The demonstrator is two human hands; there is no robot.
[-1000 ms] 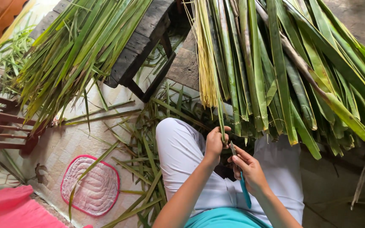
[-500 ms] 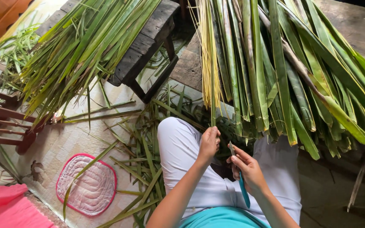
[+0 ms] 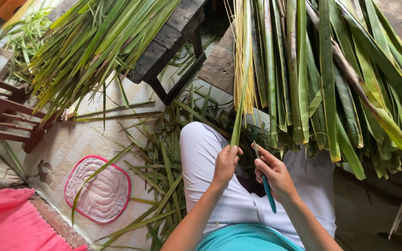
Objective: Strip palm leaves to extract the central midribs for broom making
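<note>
Head view: two hands are working on one palm leaf strip above the lap.

Left hand [image 3: 225, 163] is closing its fingers around the lower end of the strip [image 3: 241, 100], and the strip is running up and away from the person, a little tilted to the right, into the hanging leaf bundle [image 3: 331, 79]. So its long axis is lying almost straight ahead of the hands. Right hand [image 3: 275, 174] is gripping a knife [image 3: 267, 188] with a teal handle (the blade is pointing up toward the strip, just beside it, and I cannot tell if it is touching). The left hand is the nearer one to the strip; the right is waiting close on its right side. Cut leaves [image 3: 161, 162] are lying on the floor at the left of the knee.
</note>
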